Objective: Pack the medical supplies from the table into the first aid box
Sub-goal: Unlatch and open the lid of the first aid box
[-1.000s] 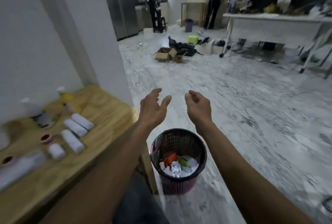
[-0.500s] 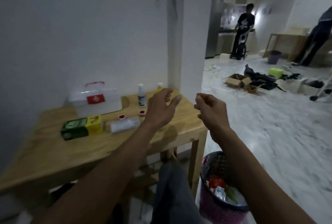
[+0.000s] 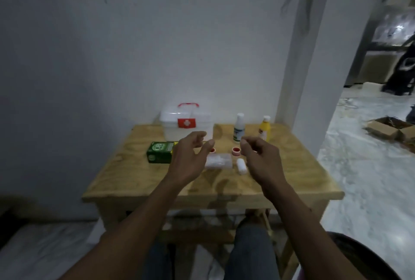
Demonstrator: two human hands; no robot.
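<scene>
**A:** We're looking down on a wooden worktop (image 3: 292, 167) set against a pale wall. Give me the count.

**B:** One first aid box (image 3: 186, 125), translucent white with a red handle and a red cross label, standing closed at the back edge, left of centre. Two bottles to its right: a white bottle (image 3: 239, 127), then a yellow bottle (image 3: 264, 128) with a white cap, both upright and a little apart.

**A:** And nearer the front?

**B:** One green carton (image 3: 160, 152) at the left, lying just in front of the box. Two small red-rimmed tape rolls, the left tape roll (image 3: 212, 150) and the right tape roll (image 3: 236, 150), side by side. One clear packet (image 3: 219, 161) of white stuff just in front of them, and one white bandage roll (image 3: 241, 165) to the packet's right. More may sit behind the right hand; I cannot tell.

**A:** The hands?

**B:** Both are raised over the supplies, holding nothing. The left hand (image 3: 190, 158) is loosely spread, thumb apart from curled fingers, in front of the box. The right hand (image 3: 262, 158) has its fingers curled inward, fingertips near the thumb, pinching nothing.

**A:** Off the worktop?

**B:** One opened cardboard box (image 3: 391, 131) on the marble floor, far right.
</scene>
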